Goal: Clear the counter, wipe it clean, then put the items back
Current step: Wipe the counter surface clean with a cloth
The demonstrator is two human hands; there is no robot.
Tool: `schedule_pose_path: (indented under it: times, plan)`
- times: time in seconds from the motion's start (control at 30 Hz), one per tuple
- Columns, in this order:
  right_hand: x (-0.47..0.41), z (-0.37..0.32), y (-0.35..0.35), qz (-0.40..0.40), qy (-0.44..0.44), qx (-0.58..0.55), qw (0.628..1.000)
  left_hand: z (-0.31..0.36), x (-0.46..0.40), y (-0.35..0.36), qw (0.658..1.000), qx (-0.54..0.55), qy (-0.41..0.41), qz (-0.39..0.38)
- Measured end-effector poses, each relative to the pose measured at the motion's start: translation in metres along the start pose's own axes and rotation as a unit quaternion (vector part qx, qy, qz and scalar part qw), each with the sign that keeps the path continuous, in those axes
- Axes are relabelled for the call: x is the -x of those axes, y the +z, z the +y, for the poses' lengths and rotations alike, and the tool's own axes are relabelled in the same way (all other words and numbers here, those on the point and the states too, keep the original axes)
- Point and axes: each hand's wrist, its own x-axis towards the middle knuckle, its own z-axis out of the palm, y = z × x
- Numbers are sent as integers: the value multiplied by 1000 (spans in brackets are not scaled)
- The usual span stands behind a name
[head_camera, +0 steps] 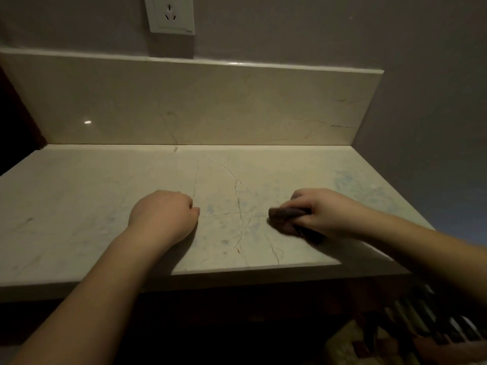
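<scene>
The pale marble counter (92, 196) fills the middle of the head view, with thin dark cracks and faint bluish smears near its centre and right. My right hand (319, 212) grips a dark brownish cloth (286, 216) and holds it against the counter right of centre. My left hand (166, 214) rests on the counter left of centre with its fingers curled under and nothing in it. No other items stand on the counter.
A marble backsplash (210, 106) rises behind the counter, with a white wall socket (170, 14) above it. A grey wall (434, 101) bounds the right side. Below the front edge, at lower right, lie dark striped and patterned things (421, 327) that are hard to make out.
</scene>
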Motion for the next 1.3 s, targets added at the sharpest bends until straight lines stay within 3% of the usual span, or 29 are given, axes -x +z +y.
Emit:
schedule_pose_path:
  times: [0.13,0.27,0.5,0.6,0.7,0.83,0.97,1.07,1.17,1.3]
  plan:
    - [-37,15,-4,86,76,9,993,0,3,-3,1000,0,1,1]
    - [-38,5,11,132,70,20,989,1,2,-3,1000,8,-8,-1]
    - [37,-37,26,47,-44,23,998,2,5,-3,1000,3,-8,-6]
    - [19,-32,18,32,-11,25,999,3,6,-5,999,24,-19,-25]
    - [-23,-31,15,89,40,16,995,6,13,-6,997,52,-29,-47]
    - [-51,-41,23,124,62,22,990,13,37,-3,997,83,1,10]
    - [-15,-55,31,89,10,-1,996,23,66,3,993,92,36,68]
    - [29,-58,35,43,-52,15,998,24,78,8,991,96,49,81]
    - [38,-52,29,14,-47,23,999,23,84,15,990,96,56,88]
    - [-2,-69,33,52,-14,16,998,23,86,17,989,93,62,93]
